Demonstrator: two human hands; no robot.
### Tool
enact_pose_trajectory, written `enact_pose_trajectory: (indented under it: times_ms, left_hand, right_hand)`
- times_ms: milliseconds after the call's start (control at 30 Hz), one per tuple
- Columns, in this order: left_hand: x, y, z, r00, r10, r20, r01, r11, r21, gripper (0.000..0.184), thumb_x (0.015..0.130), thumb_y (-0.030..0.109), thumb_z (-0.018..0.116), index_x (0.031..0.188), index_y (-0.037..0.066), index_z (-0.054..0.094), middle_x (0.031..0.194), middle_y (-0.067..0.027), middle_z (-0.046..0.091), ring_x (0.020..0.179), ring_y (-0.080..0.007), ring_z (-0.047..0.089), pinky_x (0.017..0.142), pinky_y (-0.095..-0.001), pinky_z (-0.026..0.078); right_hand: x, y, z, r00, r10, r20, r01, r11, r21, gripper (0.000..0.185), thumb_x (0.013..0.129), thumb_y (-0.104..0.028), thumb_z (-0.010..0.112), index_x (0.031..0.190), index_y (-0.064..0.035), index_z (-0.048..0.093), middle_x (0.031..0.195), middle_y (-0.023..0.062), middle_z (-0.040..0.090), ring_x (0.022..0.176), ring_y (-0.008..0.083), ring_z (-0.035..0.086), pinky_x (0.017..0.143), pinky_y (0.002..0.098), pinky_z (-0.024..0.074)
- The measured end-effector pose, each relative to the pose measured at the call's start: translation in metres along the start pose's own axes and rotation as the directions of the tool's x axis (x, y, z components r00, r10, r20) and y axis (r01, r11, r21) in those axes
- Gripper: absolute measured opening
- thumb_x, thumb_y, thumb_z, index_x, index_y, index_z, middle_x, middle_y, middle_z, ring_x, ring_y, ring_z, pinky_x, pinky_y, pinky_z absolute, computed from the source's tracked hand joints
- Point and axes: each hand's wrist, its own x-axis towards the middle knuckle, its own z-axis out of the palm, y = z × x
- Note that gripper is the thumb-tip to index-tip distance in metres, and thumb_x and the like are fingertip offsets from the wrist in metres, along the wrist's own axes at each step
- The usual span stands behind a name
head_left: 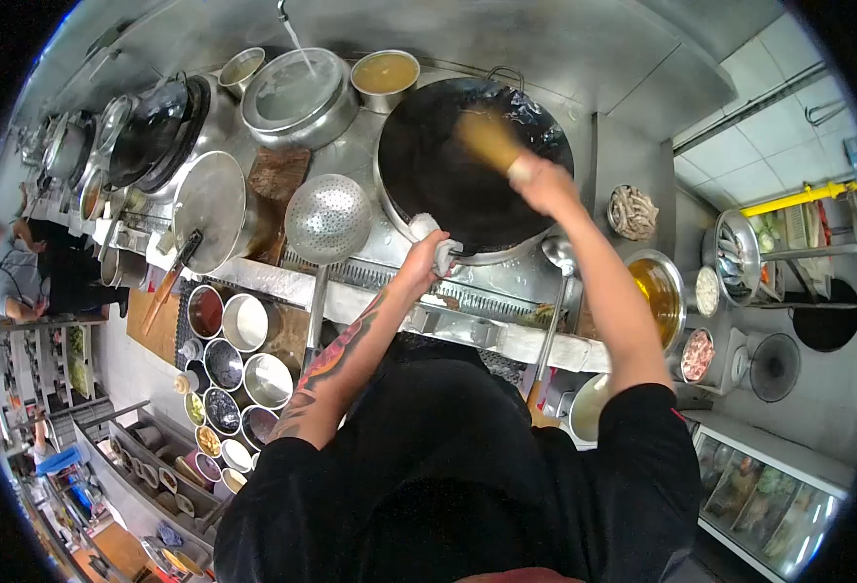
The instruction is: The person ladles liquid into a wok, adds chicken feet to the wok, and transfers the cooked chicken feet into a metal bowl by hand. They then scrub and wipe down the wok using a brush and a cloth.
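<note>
A large black wok (428, 155) sits on the stove before me, with a wire loop handle at its far rim and wet, shiny patches on its far side. My left hand (423, 260) grips a whitish cloth (445, 255) against the wok's near-left rim. In my right hand (545, 187) is a bamboo wok brush (489, 138), held over the wok's inside; its bristles are smeared by motion. Close by on the left lies a perforated strainer ladle (328, 216). To the right a long-handled ladle (559, 255) rests at the stove's edge.
A tap (284, 14) runs water into a wide metal pot (295, 92). Beside it stands a pot of brownish liquid (385, 74). Several seasoning bowls (222, 364) crowd the lower left. A bowl of yellow oil (654, 291) stands right. Another person (22, 272) is at far left.
</note>
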Motion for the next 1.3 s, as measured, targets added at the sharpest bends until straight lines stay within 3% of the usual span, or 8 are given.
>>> enact_pose_trajectory:
  times_ms: [133, 300, 600, 800, 933, 1000, 1233, 1300]
  left_hand:
    - [-0.006, 0.001, 0.002, 0.999, -0.020, -0.028, 0.021, 0.999, 0.026, 0.028, 0.095, 0.032, 0.059, 0.102, 0.005, 0.060, 0.082, -0.0077, 0.066, 0.063, -0.0193, 0.063, 0.054, -0.0336, 0.051]
    - [-0.012, 0.004, 0.009, 0.999, 0.005, -0.033, -0.004, 1.000, 0.031, 0.031, 0.098, 0.034, 0.056, 0.099, 0.003, 0.060, 0.082, -0.0096, 0.066, 0.064, -0.0184, 0.062, 0.053, -0.0300, 0.051]
    - [-0.008, 0.002, 0.004, 1.000, 0.001, -0.020, 0.001, 0.996, 0.092, 0.034, 0.099, 0.036, 0.052, 0.099, 0.003, 0.061, 0.084, -0.0103, 0.067, 0.065, -0.0182, 0.062, 0.054, -0.0302, 0.050]
    - [-0.007, -0.002, 0.004, 1.000, 0.019, -0.021, -0.018, 0.999, 0.042, 0.031, 0.099, 0.032, 0.052, 0.101, 0.002, 0.060, 0.085, -0.0107, 0.067, 0.066, -0.0193, 0.062, 0.055, -0.0304, 0.050]
    - [0.001, -0.004, -0.001, 1.000, 0.013, -0.019, -0.012, 1.000, 0.016, 0.029, 0.097, 0.033, 0.057, 0.103, 0.005, 0.062, 0.087, -0.0082, 0.069, 0.069, -0.0194, 0.065, 0.055, -0.0324, 0.051]
    - [-0.002, 0.001, 0.008, 1.000, 0.025, 0.005, -0.025, 1.000, 0.020, 0.029, 0.098, 0.033, 0.056, 0.104, 0.005, 0.062, 0.089, -0.0085, 0.070, 0.068, -0.0193, 0.065, 0.056, -0.0319, 0.051]
    - [-0.013, 0.002, 0.011, 1.000, -0.018, 0.014, 0.016, 0.992, 0.124, 0.038, 0.102, 0.038, 0.048, 0.100, 0.002, 0.061, 0.083, -0.0116, 0.067, 0.061, -0.0168, 0.061, 0.051, -0.0267, 0.049]
    - [-0.006, 0.003, 0.007, 0.999, -0.034, 0.012, 0.032, 0.994, 0.104, 0.038, 0.102, 0.038, 0.049, 0.102, 0.002, 0.060, 0.084, -0.0116, 0.067, 0.062, -0.0170, 0.061, 0.052, -0.0268, 0.051]
  right_hand:
    - [-0.005, 0.049, -0.060, 0.886, 0.031, 0.462, -0.111, 0.983, 0.147, 0.052, 0.081, -0.035, 0.079, 0.131, -0.0316, 0.067, 0.097, 0.0045, 0.074, 0.075, 0.0218, 0.070, 0.054, 0.0336, 0.0552]
    - [0.051, 0.071, -0.129, 0.829, 0.261, -0.494, -0.380, 0.912, -0.156, 0.054, 0.091, -0.048, 0.063, 0.137, -0.0209, 0.061, 0.103, 0.0173, 0.074, 0.092, 0.0307, 0.073, 0.080, 0.0419, 0.0560]
    - [-0.015, 0.056, -0.058, 0.884, -0.061, 0.463, -0.002, 0.991, 0.135, 0.064, 0.084, -0.037, 0.077, 0.143, -0.0197, 0.058, 0.098, 0.0051, 0.075, 0.081, 0.0208, 0.071, 0.054, 0.0342, 0.0549]
    - [0.023, 0.044, -0.043, 0.975, -0.080, -0.207, 0.090, 0.995, 0.041, 0.056, 0.085, -0.040, 0.074, 0.136, -0.0178, 0.062, 0.098, 0.0151, 0.074, 0.076, 0.0301, 0.071, 0.066, 0.0430, 0.0573]
    - [0.031, 0.027, -0.021, 0.788, -0.145, 0.599, -0.012, 0.968, 0.250, 0.055, 0.089, -0.034, 0.070, 0.143, -0.0298, 0.057, 0.092, 0.0072, 0.074, 0.068, 0.0177, 0.070, 0.049, 0.0340, 0.0540]
    - [0.058, 0.037, 0.011, 0.961, 0.019, -0.274, -0.024, 1.000, -0.017, 0.048, 0.091, -0.042, 0.064, 0.136, -0.0249, 0.062, 0.098, 0.0162, 0.075, 0.083, 0.0321, 0.073, 0.068, 0.0463, 0.0585]
    - [0.015, 0.039, -0.048, 0.801, -0.009, 0.598, -0.167, 0.957, 0.239, 0.061, 0.080, -0.049, 0.079, 0.136, -0.0334, 0.063, 0.105, 0.0056, 0.074, 0.085, 0.0175, 0.070, 0.068, 0.0378, 0.0570]
    - [0.059, 0.091, -0.067, 0.965, 0.228, -0.131, -0.246, 0.958, -0.145, 0.052, 0.085, -0.042, 0.071, 0.133, -0.0249, 0.063, 0.110, 0.0140, 0.074, 0.096, 0.0334, 0.072, 0.076, 0.0458, 0.0573]
